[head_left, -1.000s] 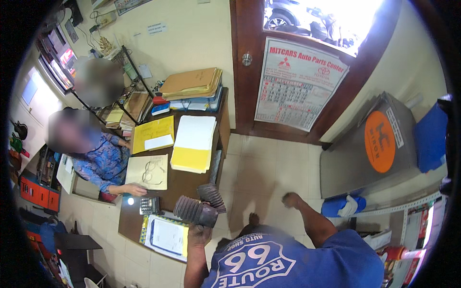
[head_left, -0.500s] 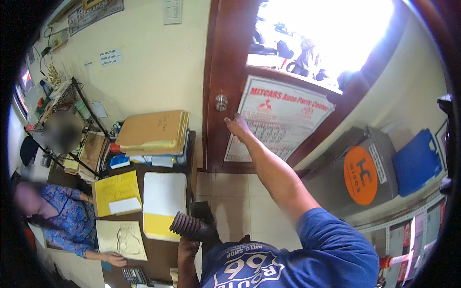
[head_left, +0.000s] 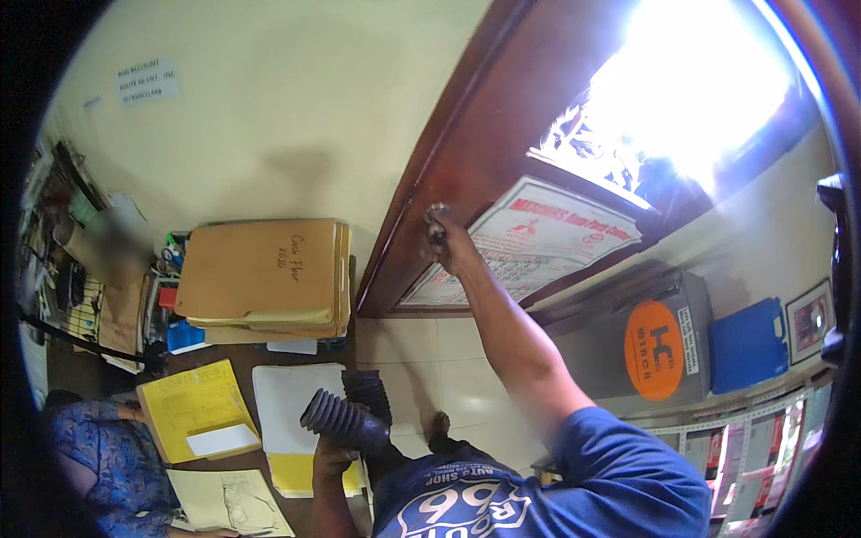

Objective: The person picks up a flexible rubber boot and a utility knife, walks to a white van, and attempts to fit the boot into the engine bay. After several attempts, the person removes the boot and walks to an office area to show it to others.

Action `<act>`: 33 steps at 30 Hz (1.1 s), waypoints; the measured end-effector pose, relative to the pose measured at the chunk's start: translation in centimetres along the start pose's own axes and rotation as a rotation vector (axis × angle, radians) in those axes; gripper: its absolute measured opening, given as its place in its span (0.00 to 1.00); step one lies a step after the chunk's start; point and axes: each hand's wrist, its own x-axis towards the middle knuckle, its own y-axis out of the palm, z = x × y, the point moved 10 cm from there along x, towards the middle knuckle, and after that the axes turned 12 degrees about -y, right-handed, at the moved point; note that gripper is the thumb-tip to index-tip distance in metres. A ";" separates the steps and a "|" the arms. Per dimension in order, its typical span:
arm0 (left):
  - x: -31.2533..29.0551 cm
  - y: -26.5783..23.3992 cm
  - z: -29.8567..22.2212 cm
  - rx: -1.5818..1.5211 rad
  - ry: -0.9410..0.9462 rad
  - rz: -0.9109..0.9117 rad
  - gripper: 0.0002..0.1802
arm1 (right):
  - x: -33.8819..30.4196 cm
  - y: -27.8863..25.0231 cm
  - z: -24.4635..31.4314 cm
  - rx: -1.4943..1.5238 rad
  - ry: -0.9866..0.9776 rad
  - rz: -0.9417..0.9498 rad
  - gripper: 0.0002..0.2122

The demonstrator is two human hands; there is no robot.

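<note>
My right hand (head_left: 442, 247) is stretched forward and closed around the round metal doorknob (head_left: 437, 212), whose top edge shows above the fingers. The knob sits near the left edge of a dark brown wooden door (head_left: 466, 170) with a bright glass pane. A large printed calendar (head_left: 560, 235) hangs on the door beside my wrist. Low near my body, my left hand (head_left: 332, 459) grips a black ribbed rubber hose (head_left: 345, 420). A second ribbed black section (head_left: 368, 390) shows just behind it; I cannot tell whether they are one piece.
On the left, a brown desk holds a stack of folders (head_left: 260, 273), a yellow folder (head_left: 202, 408) and white paper (head_left: 296, 403). A person in a patterned blue shirt (head_left: 112, 457) sits there. Right of the door stand a grey box (head_left: 583, 345) and a blue panel (head_left: 749, 345).
My right hand has gone from reaching just below the knob to closing around it. The view has shifted and tilted. My left hand still holds the ribbed hose.
</note>
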 end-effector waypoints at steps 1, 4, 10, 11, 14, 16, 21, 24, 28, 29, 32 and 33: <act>0.4 -0.2 -0.2 0.007 -0.020 -0.027 0.44 | -1.4 -0.3 -0.3 0.056 0.037 -0.018 0.13; 2.0 0.2 -0.3 -0.111 -0.071 0.044 0.51 | -7.2 0.5 -1.0 0.186 0.109 0.063 0.13; 5.1 0.7 -1.0 -0.033 -0.228 0.330 0.61 | -21.3 -4.8 -3.4 0.015 0.392 -0.259 0.13; 5.5 1.0 -1.2 -0.124 -0.292 0.404 0.60 | -23.2 -4.9 -3.1 -0.067 0.414 -0.229 0.13; 6.9 1.9 -3.0 -0.289 -0.270 0.455 0.35 | -28.6 -5.1 -2.6 -0.018 0.557 -0.311 0.12; 8.0 2.4 -3.1 -0.350 -0.341 0.431 0.30 | -31.0 -4.9 -1.9 -0.035 0.613 -0.322 0.11; 10.2 3.0 -4.8 -0.383 -0.326 0.346 0.31 | -34.4 -5.1 -0.7 -0.085 0.657 -0.307 0.11; 10.4 3.1 -4.8 -0.411 -0.361 0.359 0.31 | -34.0 -5.3 -0.1 -0.132 0.642 -0.254 0.11; 8.9 3.5 -0.9 -0.337 -0.506 0.452 0.38 | -29.7 -4.5 0.5 -0.244 0.600 -0.112 0.11; 7.9 3.6 0.0 -0.370 -0.518 0.467 0.45 | -28.1 -3.9 0.6 -0.297 0.578 -0.047 0.11; 6.2 3.1 -1.4 -0.123 -0.140 0.330 0.53 | -22.7 -1.4 1.5 -0.686 0.336 0.348 0.12; 5.1 2.7 -2.1 -0.207 -0.105 0.249 0.53 | -21.1 -0.1 2.2 -0.925 0.149 0.539 0.12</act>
